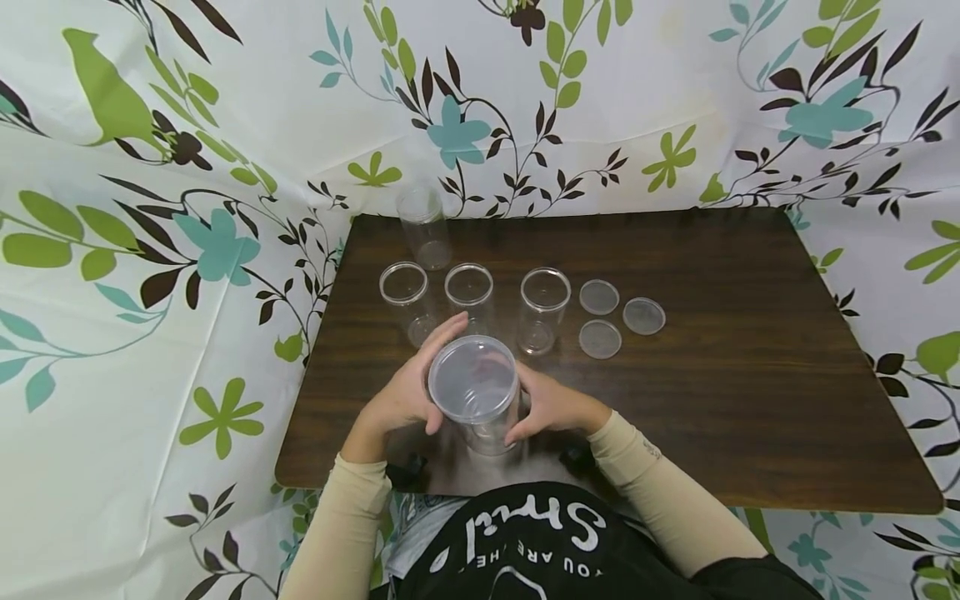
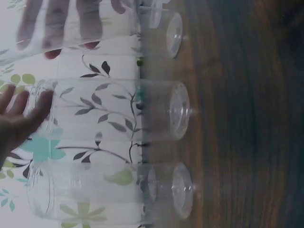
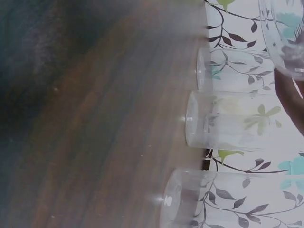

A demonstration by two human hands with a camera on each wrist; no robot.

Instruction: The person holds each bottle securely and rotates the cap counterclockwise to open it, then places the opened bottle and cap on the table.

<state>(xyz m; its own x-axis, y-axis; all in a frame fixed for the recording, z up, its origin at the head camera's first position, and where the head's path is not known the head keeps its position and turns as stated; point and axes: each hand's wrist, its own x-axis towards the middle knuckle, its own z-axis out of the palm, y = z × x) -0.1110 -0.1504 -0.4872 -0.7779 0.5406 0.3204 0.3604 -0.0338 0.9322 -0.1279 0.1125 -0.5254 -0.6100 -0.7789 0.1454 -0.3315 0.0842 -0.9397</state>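
A clear plastic jar point(image 1: 474, 392) with a translucent lid on top is held over the front of the table, tilted toward the head camera. My right hand point(image 1: 553, 404) grips its right side; in the left wrist view, the fingers show through the clear wall. On the jar's other side, my left hand point(image 1: 408, 390) has its fingers spread and thumb apart, close to the wall; whether it touches is hard to tell. In the left wrist view, the left fingers point(image 2: 35, 111) appear relaxed, before a standing jar point(image 2: 109, 109).
Behind the hands stand three uncovered clear jars, including the left jar point(image 1: 403, 287), middle jar point(image 1: 469, 287) and right jar point(image 1: 545, 292). Another jar point(image 1: 423, 225) stands at the back left. Three loose discs point(image 1: 599, 297) lie on the brown table point(image 1: 750, 358). Patterned cloth point(image 1: 247, 100) surrounds it.
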